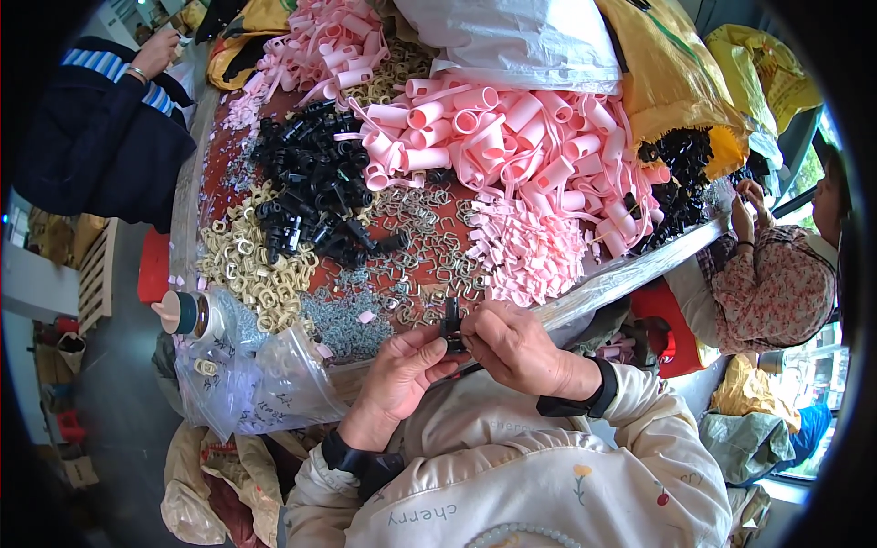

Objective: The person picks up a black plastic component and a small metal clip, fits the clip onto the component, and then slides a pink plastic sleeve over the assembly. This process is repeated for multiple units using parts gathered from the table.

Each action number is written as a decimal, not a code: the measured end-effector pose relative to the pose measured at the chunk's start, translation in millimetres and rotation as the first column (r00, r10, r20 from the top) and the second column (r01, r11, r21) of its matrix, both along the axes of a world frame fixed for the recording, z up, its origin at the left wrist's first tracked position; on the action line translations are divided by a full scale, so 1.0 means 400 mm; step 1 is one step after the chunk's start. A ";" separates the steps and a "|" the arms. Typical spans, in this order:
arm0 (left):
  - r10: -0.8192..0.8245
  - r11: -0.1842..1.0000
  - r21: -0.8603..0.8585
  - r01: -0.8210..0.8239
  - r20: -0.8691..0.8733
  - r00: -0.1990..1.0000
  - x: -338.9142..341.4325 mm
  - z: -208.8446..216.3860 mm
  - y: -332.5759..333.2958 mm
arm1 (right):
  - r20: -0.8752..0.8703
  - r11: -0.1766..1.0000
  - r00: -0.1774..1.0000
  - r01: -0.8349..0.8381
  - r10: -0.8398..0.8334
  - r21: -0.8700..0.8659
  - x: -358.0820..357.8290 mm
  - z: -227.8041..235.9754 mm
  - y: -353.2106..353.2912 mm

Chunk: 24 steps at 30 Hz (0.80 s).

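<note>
Close to the table's front edge, my left hand (402, 373) pinches a small black plastic part (451, 321) between thumb and fingers. My right hand (516, 349) is closed at the same part, its fingertips pressed against the right side. Whether a smaller piece sits in those fingertips is hidden. Just beyond lie loose bent metal clips (422, 242). A heap of similar black parts (306, 178) rises further back on the left. Short pink strips (528, 248) are piled beyond my right hand, and tiny grey metal pieces (343, 320) beyond my left.
Pink tubes with straps (512, 132) cover the far table. Beige rings (256, 256), a lidded bottle (190, 313) and a clear plastic bag (265, 379) are at left. A yellow sack (681, 68) spills black pieces. Co-workers stand left (100, 137) and sit right (767, 283).
</note>
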<state>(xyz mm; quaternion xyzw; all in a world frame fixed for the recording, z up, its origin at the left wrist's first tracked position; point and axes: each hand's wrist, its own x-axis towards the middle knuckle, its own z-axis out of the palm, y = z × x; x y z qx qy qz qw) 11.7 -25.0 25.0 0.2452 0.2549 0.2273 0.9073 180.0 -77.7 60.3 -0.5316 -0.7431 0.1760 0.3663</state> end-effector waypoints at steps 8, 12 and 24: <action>-0.021 1.000 0.022 0.022 -0.038 0.999 -0.007 0.004 0.002 | -0.079 0.991 0.992 -0.105 0.099 -0.082 0.007 -0.011 0.005; 0.047 0.997 0.067 -0.042 -0.075 0.996 -0.024 0.009 0.005 | -0.356 0.868 0.934 -0.202 0.031 -0.454 0.001 -0.006 0.026; 0.459 0.888 0.028 -0.459 -0.131 0.879 -0.186 -0.031 0.035 | 0.314 0.902 0.845 -0.408 0.432 -0.143 -0.193 -0.017 0.384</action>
